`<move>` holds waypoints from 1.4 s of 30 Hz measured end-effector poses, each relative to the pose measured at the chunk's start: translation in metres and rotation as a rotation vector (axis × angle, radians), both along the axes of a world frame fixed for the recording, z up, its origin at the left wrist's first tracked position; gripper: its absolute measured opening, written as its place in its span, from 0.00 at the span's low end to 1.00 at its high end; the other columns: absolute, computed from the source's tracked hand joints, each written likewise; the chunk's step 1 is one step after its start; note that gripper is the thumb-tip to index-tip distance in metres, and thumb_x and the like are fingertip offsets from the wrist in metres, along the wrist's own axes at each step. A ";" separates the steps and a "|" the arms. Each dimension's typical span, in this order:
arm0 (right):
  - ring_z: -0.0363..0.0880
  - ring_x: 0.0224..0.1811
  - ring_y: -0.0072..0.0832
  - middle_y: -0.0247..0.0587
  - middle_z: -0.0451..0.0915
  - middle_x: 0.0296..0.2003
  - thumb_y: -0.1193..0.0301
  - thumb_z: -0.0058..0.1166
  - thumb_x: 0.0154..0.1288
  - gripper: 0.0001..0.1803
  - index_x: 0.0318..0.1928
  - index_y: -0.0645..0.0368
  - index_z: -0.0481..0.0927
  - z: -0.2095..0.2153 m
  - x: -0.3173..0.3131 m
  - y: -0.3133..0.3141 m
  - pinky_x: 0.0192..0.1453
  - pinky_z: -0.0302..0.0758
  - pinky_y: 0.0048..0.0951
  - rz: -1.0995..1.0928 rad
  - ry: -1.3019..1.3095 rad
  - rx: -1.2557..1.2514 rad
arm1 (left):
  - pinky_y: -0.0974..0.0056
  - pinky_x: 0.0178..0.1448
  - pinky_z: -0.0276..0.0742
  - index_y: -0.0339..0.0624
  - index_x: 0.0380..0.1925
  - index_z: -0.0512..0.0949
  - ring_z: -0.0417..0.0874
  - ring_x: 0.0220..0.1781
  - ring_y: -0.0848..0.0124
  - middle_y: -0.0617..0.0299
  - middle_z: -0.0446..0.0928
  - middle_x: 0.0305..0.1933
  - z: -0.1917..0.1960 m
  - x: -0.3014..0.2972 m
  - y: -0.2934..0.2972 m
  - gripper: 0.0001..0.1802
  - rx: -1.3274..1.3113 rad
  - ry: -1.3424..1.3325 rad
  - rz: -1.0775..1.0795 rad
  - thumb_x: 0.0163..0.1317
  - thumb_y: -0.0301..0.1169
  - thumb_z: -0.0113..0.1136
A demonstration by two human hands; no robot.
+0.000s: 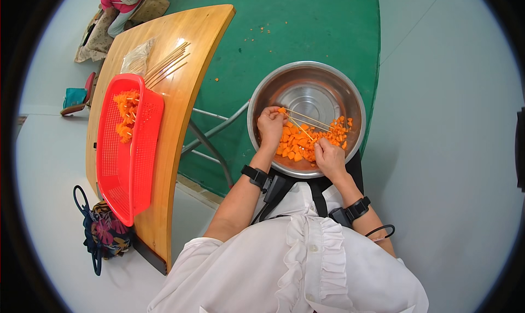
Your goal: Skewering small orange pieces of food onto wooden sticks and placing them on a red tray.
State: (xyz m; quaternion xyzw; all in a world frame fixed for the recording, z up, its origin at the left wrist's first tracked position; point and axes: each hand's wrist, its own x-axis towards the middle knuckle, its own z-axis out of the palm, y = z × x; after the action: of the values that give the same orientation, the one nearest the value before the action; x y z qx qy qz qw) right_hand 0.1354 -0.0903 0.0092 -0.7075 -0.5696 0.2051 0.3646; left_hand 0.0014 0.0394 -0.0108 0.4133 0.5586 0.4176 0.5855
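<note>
A wide steel basin (262,88) sits at my lap with many cut orange carrot pieces (298,146) heaped along its near and right side. Over the heap, my left hand (272,128) pinches a small carrot piece (282,110) at the end of thin wooden skewers. My right hand (330,158) is closed on the lower end of one wooden skewer (301,128) that slants up to the left hand. Two more skewers (310,119) reach from the left fingers toward the right side of the heap.
On the wooden table (205,50) to the left stands a red perforated basket (146,165) holding skewered carrot pieces (127,113). Beyond it lie loose skewers (167,64) and a clear plastic bag (136,57). A floral bag (106,231) is near the table. Another person (121,6) sits far left.
</note>
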 end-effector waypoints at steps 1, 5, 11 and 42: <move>0.74 0.18 0.45 0.48 0.73 0.14 0.68 0.45 0.59 0.10 0.24 0.60 0.72 0.000 0.000 0.000 0.23 0.69 0.42 0.000 0.001 0.000 | 0.74 0.34 0.78 0.30 0.37 0.68 0.81 0.35 0.69 0.53 0.76 0.33 -0.001 0.000 0.000 0.07 0.038 0.059 -0.008 0.58 0.17 0.48; 0.74 0.17 0.45 0.48 0.73 0.14 0.68 0.45 0.59 0.10 0.24 0.60 0.72 0.000 -0.001 0.000 0.23 0.69 0.42 -0.003 -0.006 0.001 | 0.73 0.34 0.77 0.31 0.34 0.72 0.81 0.32 0.72 0.56 0.78 0.29 0.002 0.002 -0.004 0.06 0.257 0.421 -0.066 0.56 0.19 0.50; 0.74 0.18 0.45 0.49 0.73 0.14 0.68 0.45 0.59 0.11 0.24 0.60 0.72 -0.001 0.000 0.000 0.23 0.69 0.42 0.012 -0.022 -0.016 | 0.70 0.34 0.77 0.33 0.31 0.75 0.81 0.29 0.73 0.56 0.79 0.26 0.008 0.003 -0.010 0.05 0.449 0.673 -0.079 0.54 0.21 0.54; 0.73 0.26 0.50 0.55 0.72 0.21 0.66 0.42 0.61 0.14 0.26 0.64 0.69 -0.006 0.006 0.002 0.31 0.67 0.43 -0.005 0.370 -0.171 | 0.73 0.41 0.75 0.33 0.33 0.73 0.80 0.36 0.75 0.58 0.79 0.32 0.016 0.007 -0.018 0.09 0.345 0.323 -0.341 0.52 0.14 0.49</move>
State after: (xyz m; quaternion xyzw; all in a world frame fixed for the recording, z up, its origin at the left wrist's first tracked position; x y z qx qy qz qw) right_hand 0.1414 -0.0881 0.0030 -0.6876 -0.4716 0.3781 0.4023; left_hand 0.0081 0.0210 0.0050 0.6559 0.4877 0.3305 0.4719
